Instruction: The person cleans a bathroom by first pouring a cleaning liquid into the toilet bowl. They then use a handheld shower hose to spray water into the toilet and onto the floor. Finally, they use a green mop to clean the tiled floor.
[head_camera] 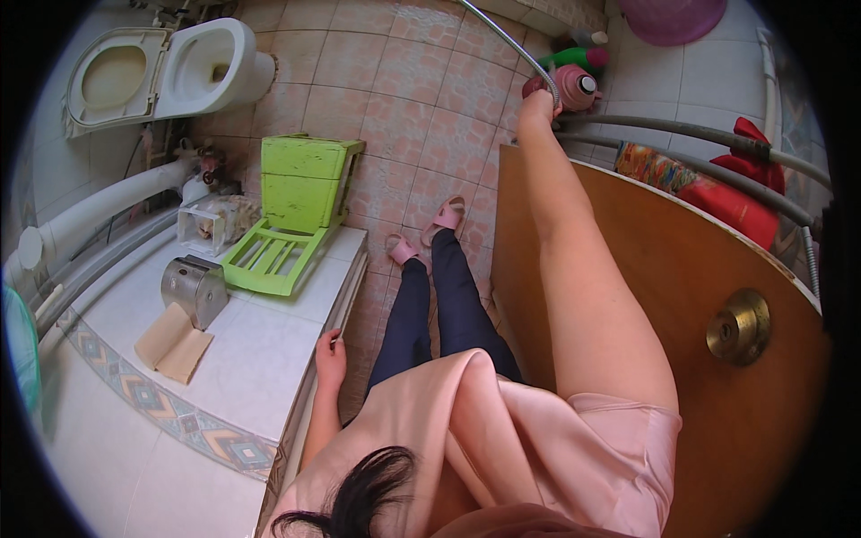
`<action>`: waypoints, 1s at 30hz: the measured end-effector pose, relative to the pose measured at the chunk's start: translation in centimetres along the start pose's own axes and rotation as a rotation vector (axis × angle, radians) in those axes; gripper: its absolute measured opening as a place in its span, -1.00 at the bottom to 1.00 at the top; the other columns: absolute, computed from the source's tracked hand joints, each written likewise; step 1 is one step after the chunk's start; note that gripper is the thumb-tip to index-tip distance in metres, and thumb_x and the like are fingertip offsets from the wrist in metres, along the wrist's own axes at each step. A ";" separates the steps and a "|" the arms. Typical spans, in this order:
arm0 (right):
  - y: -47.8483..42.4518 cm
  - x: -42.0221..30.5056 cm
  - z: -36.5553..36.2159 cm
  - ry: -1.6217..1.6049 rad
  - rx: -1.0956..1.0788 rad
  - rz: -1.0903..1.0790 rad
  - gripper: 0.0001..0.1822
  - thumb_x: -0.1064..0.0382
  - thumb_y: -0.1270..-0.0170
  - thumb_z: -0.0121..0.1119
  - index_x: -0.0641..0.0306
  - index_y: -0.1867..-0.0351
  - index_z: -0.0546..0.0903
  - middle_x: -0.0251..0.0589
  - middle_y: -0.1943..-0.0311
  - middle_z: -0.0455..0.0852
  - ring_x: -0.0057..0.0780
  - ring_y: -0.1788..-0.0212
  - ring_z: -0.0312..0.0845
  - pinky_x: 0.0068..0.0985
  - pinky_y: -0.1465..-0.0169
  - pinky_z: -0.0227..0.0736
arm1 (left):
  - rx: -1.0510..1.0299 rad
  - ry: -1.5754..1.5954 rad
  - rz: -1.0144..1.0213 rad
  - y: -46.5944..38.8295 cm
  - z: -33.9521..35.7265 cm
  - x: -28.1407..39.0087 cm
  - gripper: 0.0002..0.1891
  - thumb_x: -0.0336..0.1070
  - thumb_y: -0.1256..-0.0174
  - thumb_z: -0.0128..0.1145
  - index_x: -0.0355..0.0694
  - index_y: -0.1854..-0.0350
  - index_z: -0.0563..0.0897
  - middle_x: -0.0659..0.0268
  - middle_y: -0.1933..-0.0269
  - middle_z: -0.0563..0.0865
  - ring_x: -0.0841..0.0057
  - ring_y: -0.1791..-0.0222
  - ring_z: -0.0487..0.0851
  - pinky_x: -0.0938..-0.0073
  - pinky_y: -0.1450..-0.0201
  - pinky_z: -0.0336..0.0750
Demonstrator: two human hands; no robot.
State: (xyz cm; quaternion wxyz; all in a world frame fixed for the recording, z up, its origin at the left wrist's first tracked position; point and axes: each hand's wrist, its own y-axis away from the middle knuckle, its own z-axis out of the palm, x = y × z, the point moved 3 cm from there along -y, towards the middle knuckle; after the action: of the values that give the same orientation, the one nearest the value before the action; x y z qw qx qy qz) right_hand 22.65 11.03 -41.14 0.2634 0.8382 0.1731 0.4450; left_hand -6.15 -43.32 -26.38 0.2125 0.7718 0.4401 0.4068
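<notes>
My right arm reaches far forward over the top of a brown wooden door [605, 282]. At its end my right hand [540, 107] is closed at the lower end of a ribbed metal shower hose [511, 42], right beside a pink thermos flask [578, 86]. The fingers' grip is mostly hidden, so whether it is on the hose or the flask does not show. My left hand [331, 360] hangs low by the edge of a white tiled ledge [269, 336], fingers curled. Whether anything small lies between them is unclear.
A green plastic chair [299, 181] leans on the ledge, near a metal paper holder [195, 289] with brown paper [175, 343]. At the far left is a toilet [205, 70] with its seat raised. Grey pipes [699, 134] and a green bottle [572, 59] are right of the floor.
</notes>
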 end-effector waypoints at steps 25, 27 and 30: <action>-1.0 6.0 -2.6 -0.233 0.070 0.004 -0.86 0.32 -0.05 0.06 0.05 0.46 0.66 -0.48 0.58 0.58 -0.46 0.61 0.49 -0.40 0.79 0.07 | -0.056 -0.064 0.015 -2.8 -0.1 8.3 -0.74 -0.37 -0.20 -0.06 -0.25 0.07 0.50 0.13 0.10 0.51 0.39 0.18 0.52 0.47 0.08 0.41; -2.2 6.1 -1.5 -0.218 0.079 -0.020 -0.84 0.32 -0.07 0.04 0.04 0.41 0.67 -0.48 0.50 0.63 -0.47 0.52 0.55 -0.41 0.75 0.14 | -0.078 -0.035 -0.034 -3.7 -0.1 8.6 -0.74 -0.37 -0.19 -0.06 -0.25 0.07 0.50 0.13 0.10 0.51 0.38 0.17 0.52 0.47 0.08 0.40; -2.4 6.8 -1.9 -0.229 0.084 -0.061 -0.80 0.32 -0.10 0.02 0.03 0.35 0.68 -0.47 0.39 0.67 -0.50 0.40 0.60 -0.45 0.65 0.26 | -0.097 -0.023 -0.027 -4.3 0.6 9.5 -0.74 -0.37 -0.20 -0.07 -0.25 0.08 0.51 0.14 0.12 0.52 0.41 0.16 0.51 0.49 0.09 0.40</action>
State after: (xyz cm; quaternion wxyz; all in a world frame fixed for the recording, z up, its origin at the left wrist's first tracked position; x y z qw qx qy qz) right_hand 24.59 17.06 -37.22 0.2592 0.8883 0.1856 0.3306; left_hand -5.15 -32.99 -25.55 0.2599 0.7593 0.4277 0.4159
